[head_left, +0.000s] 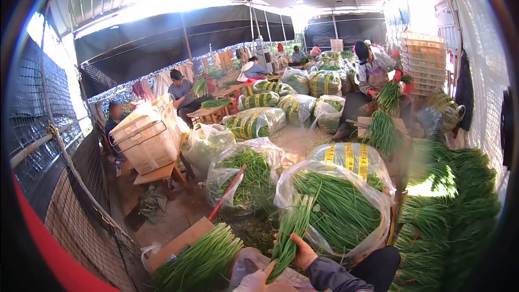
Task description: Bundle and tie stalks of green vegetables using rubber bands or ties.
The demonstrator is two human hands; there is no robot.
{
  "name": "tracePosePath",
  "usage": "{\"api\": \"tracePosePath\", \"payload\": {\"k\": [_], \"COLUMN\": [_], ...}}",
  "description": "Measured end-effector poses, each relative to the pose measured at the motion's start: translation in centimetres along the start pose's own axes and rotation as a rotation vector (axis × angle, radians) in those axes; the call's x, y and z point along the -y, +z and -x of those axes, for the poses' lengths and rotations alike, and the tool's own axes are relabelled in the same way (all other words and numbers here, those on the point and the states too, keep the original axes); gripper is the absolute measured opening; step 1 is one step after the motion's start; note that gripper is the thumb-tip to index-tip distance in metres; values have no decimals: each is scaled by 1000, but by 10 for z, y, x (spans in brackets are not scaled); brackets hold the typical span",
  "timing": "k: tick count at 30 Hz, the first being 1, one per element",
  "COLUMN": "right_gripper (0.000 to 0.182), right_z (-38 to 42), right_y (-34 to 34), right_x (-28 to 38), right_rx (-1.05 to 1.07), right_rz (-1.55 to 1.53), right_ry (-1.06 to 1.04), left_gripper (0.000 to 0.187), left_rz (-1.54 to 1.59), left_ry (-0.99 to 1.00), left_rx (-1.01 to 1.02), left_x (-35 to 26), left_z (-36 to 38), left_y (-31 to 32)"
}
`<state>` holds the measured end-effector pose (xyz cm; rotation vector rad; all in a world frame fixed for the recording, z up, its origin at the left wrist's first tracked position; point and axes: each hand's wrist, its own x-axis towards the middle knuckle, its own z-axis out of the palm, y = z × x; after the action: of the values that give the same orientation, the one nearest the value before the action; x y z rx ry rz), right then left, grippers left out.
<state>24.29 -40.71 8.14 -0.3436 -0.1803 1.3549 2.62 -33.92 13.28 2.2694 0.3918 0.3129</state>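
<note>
A bunch of long green chives (292,232) is held upright and slightly tilted at the bottom centre. My right hand (303,252), below a dark sleeve, grips it from the right. Lower down, my left hand (259,279) closes around the bunch's bottom end; part of this hand is cut off by the frame edge. Just behind the bunch stands an open clear plastic bag (377,239) filled with loose chives (338,211). To the left, a pile of chives (200,259) lies beside a wooden board (181,243).
Bundled chives (432,227) cover the ground at right. A bag of greens (246,173) with a red-handled stick (227,193) stands ahead. A plastic crate (148,138) rests on a bench at left. A co-worker (373,75) holds chives at right; others sit farther back among bags.
</note>
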Motion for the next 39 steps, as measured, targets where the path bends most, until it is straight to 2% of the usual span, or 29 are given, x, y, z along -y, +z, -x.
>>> {"api": "tracePosePath", "payload": {"k": [1,2,3,5,6,8,10,12,13,14,15,16,17,19,21,25,27,29,30,31,33,35,37,39], "right_gripper": [46,35,35,33,33,64,65,63,63,62,62,61,61,63,55,43,32,27,33,33,45,52,47,41], "right_z": [2,7,8,6,4,-3,-7,-11,-6,1,7,-2,-8,-17,-13,-34,-28,-12,-2,-2,-11,5,-23,-35], "right_y": [3,10,6,0,0,4,9,-2,0,7,9,-5,-18,-17,9,-37,-50,-62,-62,-59,-33,9,-10,-14], "right_x": [1,5,4,5,0,-13,-25,-29,-25,-20,-18,-16,-5,28,59,97,123,152,155,147,114,50,16,14], "right_rx": [-110,-115,-122,-57,-55,28,61,93,90,57,21,60,60,103,-299,-220,-365,-418,-296,-306,-379,-196,-292,-321], "right_rz": [52,53,47,39,36,108,119,220,219,225,230,89,90,-12,87,110,11,24,5,6,834,892,1129,962], "right_ry": [-38,-73,-69,-21,-14,15,24,15,20,9,0,-6,1,-172,-303,-349,-526,-597,-619,-614,-262,-40,-319,-363], "left_gripper": [62,58,54,68,68,78,80,65,49,37,37,37,36,36,36,35,35,35,35,35,34,36,43,55], "left_rz": [-165,-8,150,303,300,780,929,825,1161,1277,1323,1322,1315,1284,1232,1076,972,876,837,802,737,703,503,566], "left_ry": [218,225,227,-158,-165,45,-132,-279,-614,-834,-863,-820,-800,-776,-760,-722,-717,-721,-722,-717,-681,-637,-459,-206], "left_rx": [69,93,116,-259,-264,-441,-39,-42,157,239,316,361,389,395,395,380,361,315,290,258,196,188,178,70], "left_x": [-15,-17,-11,14,18,24,39,12,6,-31,-34,-27,-23,-14,-4,14,25,36,41,46,54,56,57,65], "left_z": [-1,-10,-14,-3,-12,-47,-59,-48,-45,-41,-38,-34,-31,-27,-21,-12,0,12,16,18,12,-3,-11,-14], "left_y": [-21,-49,-74,-106,-98,-64,-14,38,44,32,33,35,36,33,33,12,-3,-20,-26,-29,-29,-19,-1,13]}}
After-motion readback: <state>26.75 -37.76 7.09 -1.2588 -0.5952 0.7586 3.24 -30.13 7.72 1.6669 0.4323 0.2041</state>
